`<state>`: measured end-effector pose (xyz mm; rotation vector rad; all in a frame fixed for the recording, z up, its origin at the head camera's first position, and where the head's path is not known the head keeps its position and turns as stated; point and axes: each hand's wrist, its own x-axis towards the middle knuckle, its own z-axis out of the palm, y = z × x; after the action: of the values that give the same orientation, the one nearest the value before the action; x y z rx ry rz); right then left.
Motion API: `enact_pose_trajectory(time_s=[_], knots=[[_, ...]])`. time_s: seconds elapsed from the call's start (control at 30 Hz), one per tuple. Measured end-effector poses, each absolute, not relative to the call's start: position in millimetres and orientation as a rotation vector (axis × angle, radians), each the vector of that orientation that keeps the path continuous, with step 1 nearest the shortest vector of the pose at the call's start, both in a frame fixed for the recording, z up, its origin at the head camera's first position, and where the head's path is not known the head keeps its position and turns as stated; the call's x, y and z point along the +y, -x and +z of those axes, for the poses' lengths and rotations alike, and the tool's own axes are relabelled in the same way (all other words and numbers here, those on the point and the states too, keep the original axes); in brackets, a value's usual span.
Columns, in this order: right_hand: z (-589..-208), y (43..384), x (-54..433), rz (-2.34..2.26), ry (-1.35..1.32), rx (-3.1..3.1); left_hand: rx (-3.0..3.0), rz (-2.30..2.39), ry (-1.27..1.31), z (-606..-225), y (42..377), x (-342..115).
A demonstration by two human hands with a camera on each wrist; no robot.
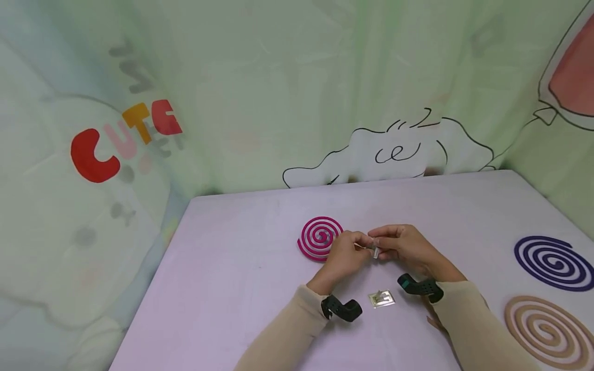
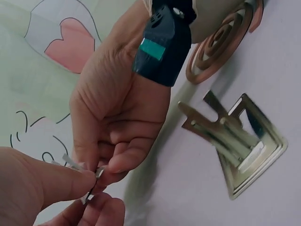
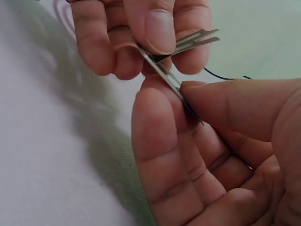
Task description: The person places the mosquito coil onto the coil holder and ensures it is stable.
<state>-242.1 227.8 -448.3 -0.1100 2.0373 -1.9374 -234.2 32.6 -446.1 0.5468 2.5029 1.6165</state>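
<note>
Over the table, both hands pinch a small metal mosquito coil stand (image 3: 162, 70) between thumbs and fingers. My left hand (image 1: 348, 252) grips the end with the raised forked prongs (image 3: 200, 40). My right hand (image 1: 410, 247) pinches the opposite end of its thin, flat plate. Fingers hide much of this stand. A second metal stand (image 2: 244, 141) lies on the table below the hands, its forked tab bent up from a square base. Just beyond the left hand lies a pink mosquito coil (image 1: 322, 236), partly covered by that hand.
A dark blue coil (image 1: 557, 264) lies at the right of the pale table (image 1: 232, 257), with a tan coil (image 1: 547, 328) nearer the front. A brown piece (image 1: 434, 323) shows beside the right forearm. A printed curtain (image 1: 260, 103) hangs behind the table.
</note>
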Motion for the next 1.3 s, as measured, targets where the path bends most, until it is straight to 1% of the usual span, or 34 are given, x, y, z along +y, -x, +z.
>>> enact_pose_trajectory(time_s=[0.33,0.73,0.9,1.17,1.3], knots=[[-450,239,226,-1.926,0.089,2.052,2.202,1.891,-0.288,-460,226,44],[-454,236,229,-1.929,0.075,2.062,2.008,2.026,-0.174,-466,222,50],[-455,237,228,-1.915,0.071,2.076,2.067,2.02,-0.192,-465,222,50],[-453,241,226,-1.917,0.069,2.071,2.316,1.981,-0.339,-464,222,45],[-453,242,225,-1.926,0.081,2.059,2.339,2.021,-0.433,-465,222,42]])
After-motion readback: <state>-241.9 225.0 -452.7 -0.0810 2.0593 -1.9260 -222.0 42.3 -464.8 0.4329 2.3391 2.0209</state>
